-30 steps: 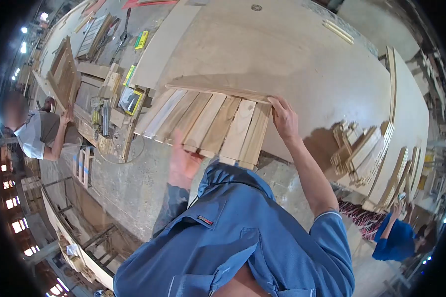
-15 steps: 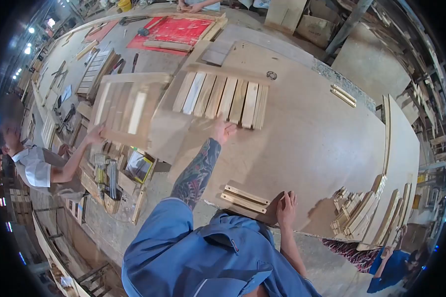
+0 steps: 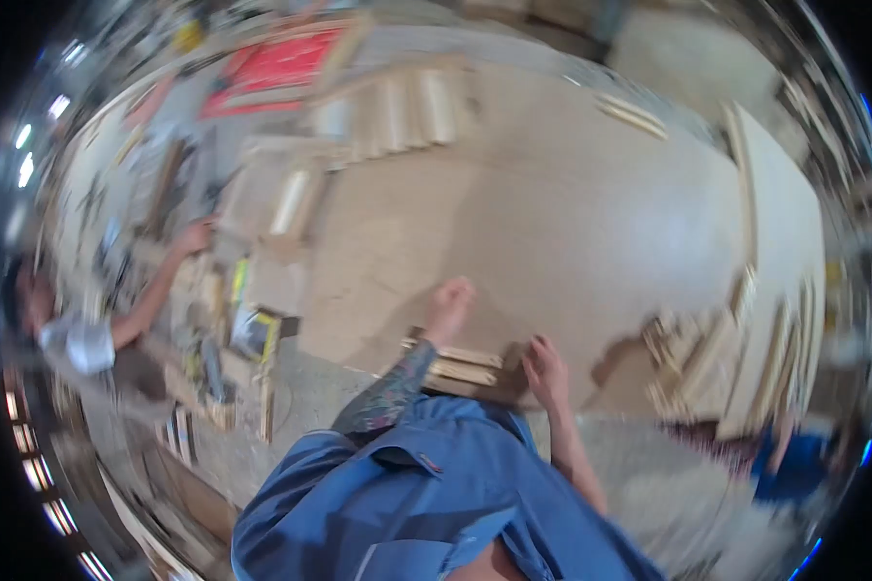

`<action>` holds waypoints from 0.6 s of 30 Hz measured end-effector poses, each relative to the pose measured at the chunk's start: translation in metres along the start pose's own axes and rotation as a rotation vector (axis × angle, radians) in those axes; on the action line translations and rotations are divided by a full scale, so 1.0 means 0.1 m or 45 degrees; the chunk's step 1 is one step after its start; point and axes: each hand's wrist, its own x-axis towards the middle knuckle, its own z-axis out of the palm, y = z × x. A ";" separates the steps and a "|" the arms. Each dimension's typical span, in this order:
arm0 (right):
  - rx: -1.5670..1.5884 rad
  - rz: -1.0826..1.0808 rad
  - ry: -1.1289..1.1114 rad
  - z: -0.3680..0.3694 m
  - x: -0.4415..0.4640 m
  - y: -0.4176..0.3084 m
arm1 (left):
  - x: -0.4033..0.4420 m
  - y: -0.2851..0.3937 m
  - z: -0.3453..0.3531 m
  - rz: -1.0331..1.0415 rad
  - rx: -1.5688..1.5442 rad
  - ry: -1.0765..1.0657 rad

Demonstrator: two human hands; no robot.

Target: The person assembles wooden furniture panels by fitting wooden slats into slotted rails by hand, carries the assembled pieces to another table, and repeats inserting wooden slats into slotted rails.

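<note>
My left hand (image 3: pixel 451 308), below a tattooed forearm, hovers over the near part of the wooden tabletop (image 3: pixel 552 223), blurred so its fingers do not show clearly. Just under that wrist lie two short wooden strips (image 3: pixel 467 372), side by side at the near edge. To their right my right hand (image 3: pixel 546 370) rests at the table edge with its fingers apart, holding nothing. Farther up the table, at the left, a row of slats (image 3: pixel 392 114) lies together as a panel.
A person (image 3: pixel 77 334) on the left reaches toward another slatted panel (image 3: pixel 286 198). Stacked wooden pieces (image 3: pixel 693 353) lie at the right, near a long pale board (image 3: pixel 780 232). Two strips (image 3: pixel 632 116) lie at the far edge. A blue-clad person (image 3: pixel 790 465) is at lower right.
My left hand has left the slat row and drawn back toward me, near the two strips. My right hand stays at the edge. The view has shifted, and the co-worker's panel sits lower.
</note>
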 end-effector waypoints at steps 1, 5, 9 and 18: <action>0.157 0.067 0.062 -0.14 -0.04 0.03 | -0.07 0.05 -0.06 0.005 -0.001 -0.012; 0.121 0.142 0.737 -1.42 -0.29 0.08 | -0.08 0.29 0.03 0.027 0.315 0.008; -0.050 0.369 1.382 -2.50 -0.67 0.67 | -0.09 0.42 0.18 0.105 0.581 -0.022; -0.077 1.004 1.148 -3.17 -1.35 3.60 | -0.16 0.20 0.46 0.351 0.922 0.119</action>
